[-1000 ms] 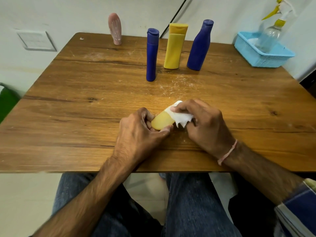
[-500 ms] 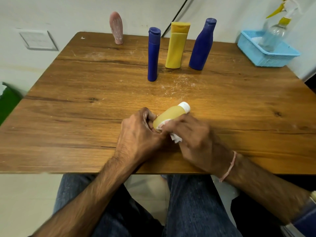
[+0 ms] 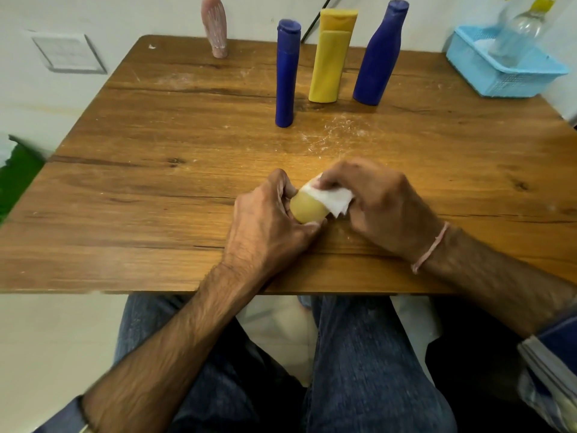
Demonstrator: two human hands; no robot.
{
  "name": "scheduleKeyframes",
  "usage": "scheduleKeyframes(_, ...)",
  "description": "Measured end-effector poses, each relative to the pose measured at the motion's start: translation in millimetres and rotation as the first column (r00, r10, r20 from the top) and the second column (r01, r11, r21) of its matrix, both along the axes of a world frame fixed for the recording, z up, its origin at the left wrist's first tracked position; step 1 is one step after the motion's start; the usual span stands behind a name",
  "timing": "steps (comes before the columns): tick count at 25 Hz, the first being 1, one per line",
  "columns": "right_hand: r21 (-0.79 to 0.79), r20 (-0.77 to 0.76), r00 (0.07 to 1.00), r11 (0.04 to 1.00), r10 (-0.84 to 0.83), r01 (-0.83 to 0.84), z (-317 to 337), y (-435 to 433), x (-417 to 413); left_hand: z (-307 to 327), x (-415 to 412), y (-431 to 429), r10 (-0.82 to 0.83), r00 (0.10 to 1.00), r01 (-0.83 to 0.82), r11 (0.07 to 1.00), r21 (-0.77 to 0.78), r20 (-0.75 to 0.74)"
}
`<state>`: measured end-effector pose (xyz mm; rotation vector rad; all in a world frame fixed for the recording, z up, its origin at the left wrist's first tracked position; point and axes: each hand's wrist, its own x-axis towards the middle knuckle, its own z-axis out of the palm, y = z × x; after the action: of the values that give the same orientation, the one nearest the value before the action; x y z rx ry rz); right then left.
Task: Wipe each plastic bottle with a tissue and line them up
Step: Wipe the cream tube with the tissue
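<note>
Left grip (image 3: 268, 226) holds small yellow plastic bottle (image 3: 307, 209); right grip (image 3: 374, 207) clasps white tissue (image 3: 334, 198) on it. We judge three upright bottles (image 3: 331, 64) beyond done.

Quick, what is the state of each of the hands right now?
Left hand: closed, gripping the base end of the small yellow bottle.
Right hand: closed, holding the white tissue against the bottle's upper part.

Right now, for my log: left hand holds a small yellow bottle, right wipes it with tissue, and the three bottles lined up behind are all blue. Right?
Not all blue: in the head view the middle bottle is yellow, between the slim blue bottle and curved blue bottle. The left hand, small yellow bottle, right hand and tissue are as stated.
</note>
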<state>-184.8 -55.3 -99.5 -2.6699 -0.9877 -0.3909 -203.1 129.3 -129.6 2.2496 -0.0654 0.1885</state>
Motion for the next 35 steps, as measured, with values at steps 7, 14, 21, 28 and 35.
scheduleKeyframes(7, 0.056, -0.016, 0.996, 0.995, 0.088, -0.087, -7.6, 25.8, -24.9, 0.9, 0.1, -1.6, 0.024, 0.999, -0.023, 0.999, 0.047, -0.020)
scheduleKeyframes(14, 0.006, 0.011, 0.997, 0.997, -0.083, 0.083, 10.4, 7.9, 19.7, 1.9, 0.9, -4.6, 0.032, 0.999, -0.031, 0.999, 0.036, -0.030)
scheduleKeyframes(21, -0.008, 0.025, 0.999, 1.000, 0.019, -0.019, 16.0, -10.0, 24.1, -1.9, 2.3, -3.9, 0.037, 0.999, -0.036, 0.999, 0.026, -0.033)
scheduleKeyframes(28, 0.002, -0.012, 0.992, 0.992, 0.123, -0.123, 9.6, 9.9, 3.3, -2.9, 2.3, -4.9, 0.061, 0.998, -0.060, 0.998, 0.035, -0.013)
scheduleKeyframes(35, -0.065, -0.072, 0.989, 0.989, 0.129, -0.134, 0.8, 20.0, -9.6, 0.4, 1.0, -4.5, 0.023, 0.999, -0.020, 0.998, 0.059, -0.047)
